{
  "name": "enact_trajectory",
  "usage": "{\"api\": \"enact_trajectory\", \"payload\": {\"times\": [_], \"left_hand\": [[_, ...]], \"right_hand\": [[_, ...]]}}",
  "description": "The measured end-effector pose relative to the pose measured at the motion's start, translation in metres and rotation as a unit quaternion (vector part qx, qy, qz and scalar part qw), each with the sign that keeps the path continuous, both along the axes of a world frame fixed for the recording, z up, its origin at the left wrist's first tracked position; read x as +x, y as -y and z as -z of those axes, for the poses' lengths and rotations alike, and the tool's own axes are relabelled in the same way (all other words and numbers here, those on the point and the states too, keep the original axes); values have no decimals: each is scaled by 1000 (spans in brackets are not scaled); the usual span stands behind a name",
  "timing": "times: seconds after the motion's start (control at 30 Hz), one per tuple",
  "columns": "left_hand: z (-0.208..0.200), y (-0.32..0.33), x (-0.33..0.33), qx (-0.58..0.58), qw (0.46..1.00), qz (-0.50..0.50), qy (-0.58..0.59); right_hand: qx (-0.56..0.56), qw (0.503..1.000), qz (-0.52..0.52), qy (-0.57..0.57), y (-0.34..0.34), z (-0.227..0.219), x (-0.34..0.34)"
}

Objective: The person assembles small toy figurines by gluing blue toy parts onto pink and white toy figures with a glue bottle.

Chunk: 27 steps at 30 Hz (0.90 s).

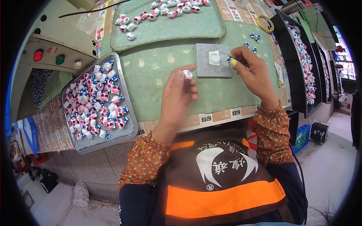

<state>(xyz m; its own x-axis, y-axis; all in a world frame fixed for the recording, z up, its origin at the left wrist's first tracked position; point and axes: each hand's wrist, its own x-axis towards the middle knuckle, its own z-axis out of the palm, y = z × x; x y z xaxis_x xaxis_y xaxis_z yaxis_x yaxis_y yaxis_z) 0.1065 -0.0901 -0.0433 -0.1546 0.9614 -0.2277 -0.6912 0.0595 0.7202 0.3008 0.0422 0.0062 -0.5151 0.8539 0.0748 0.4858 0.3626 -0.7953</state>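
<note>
White and round, a small piece with a grey spot [187, 75] is pinched by the fingers of the left hand [174, 92], above the green-covered tabletop [145, 83]. The right hand [253, 69] grips a tiny blue and white piece [229, 59] by the right edge of a flat grey square plate [203, 69]. To the left, a shiny metal tray [131, 126] holds lots of white, pink and blue toys [94, 100].

One head-worn fisheye camera looks steeply down from near above; the green, pale-spotted surface [147, 84] spans its upper middle; the wearer's brown, orange-banded fabric apron [226, 196] fills the lower middle. Straight edges bow toward the rim.
</note>
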Motion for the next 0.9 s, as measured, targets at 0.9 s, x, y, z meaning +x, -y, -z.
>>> {"api": "enact_trajectory", "payload": {"times": [0.9], "left_hand": [[8,3,7,58,997,-22,-42]], "right_hand": [[217,970,-79,72,-2,9,-30]]}}
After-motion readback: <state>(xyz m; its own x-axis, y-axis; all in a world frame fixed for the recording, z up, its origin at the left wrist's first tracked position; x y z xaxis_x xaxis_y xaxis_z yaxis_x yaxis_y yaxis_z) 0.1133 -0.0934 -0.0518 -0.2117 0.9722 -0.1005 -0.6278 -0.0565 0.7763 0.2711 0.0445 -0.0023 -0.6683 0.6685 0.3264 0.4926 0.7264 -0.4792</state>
